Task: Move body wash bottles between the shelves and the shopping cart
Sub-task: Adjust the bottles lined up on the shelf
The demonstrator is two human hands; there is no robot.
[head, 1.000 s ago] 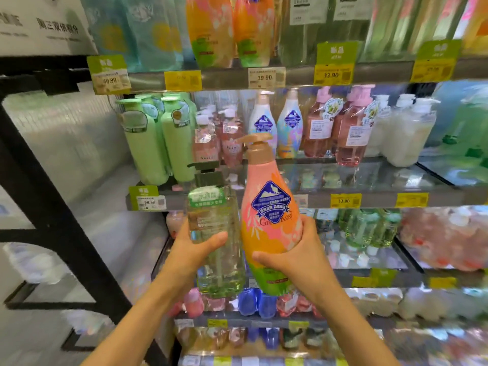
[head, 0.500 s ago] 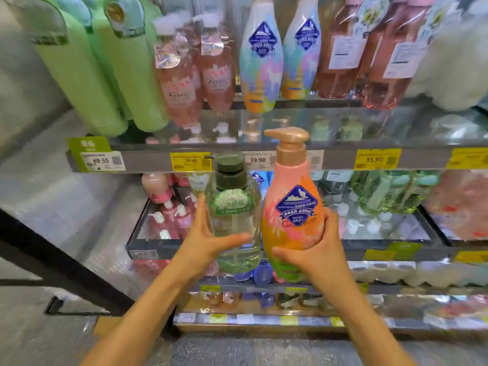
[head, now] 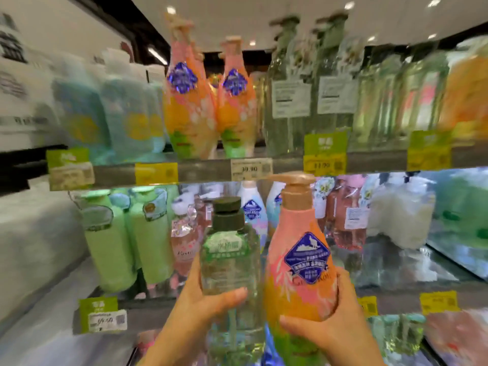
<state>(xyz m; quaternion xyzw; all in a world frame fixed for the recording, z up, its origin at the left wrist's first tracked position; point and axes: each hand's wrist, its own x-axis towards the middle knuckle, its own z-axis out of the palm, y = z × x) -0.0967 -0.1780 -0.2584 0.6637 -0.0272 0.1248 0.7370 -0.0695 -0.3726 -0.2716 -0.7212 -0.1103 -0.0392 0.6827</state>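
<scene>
My left hand [head: 203, 310] grips a clear green-tinted bottle [head: 228, 262] with a dark green pump cap, held upright. My right hand [head: 332, 320] grips a pink and orange pump bottle [head: 298, 262] with a blue diamond label and a gold pump, also upright. Both bottles are side by side in front of the shelves, at the level of the middle shelf. Two matching pink and orange bottles [head: 187, 101] stand on the upper shelf [head: 206, 171]. Tall clear green bottles [head: 290, 96] stand to their right there. No shopping cart is in view.
Light green bottles [head: 111, 241] and pink bottles [head: 184, 241] fill the middle shelf [head: 137, 315]. Pale blue pouches [head: 126, 112] stand upper left. Price tags [head: 250, 169] line the shelf edges. A white wall sign [head: 15, 75] is at far left.
The view has tilted up from the lower shelves to the upper shelf and ceiling. Both hands still hold their bottles side by side, now raised before the middle shelf.
</scene>
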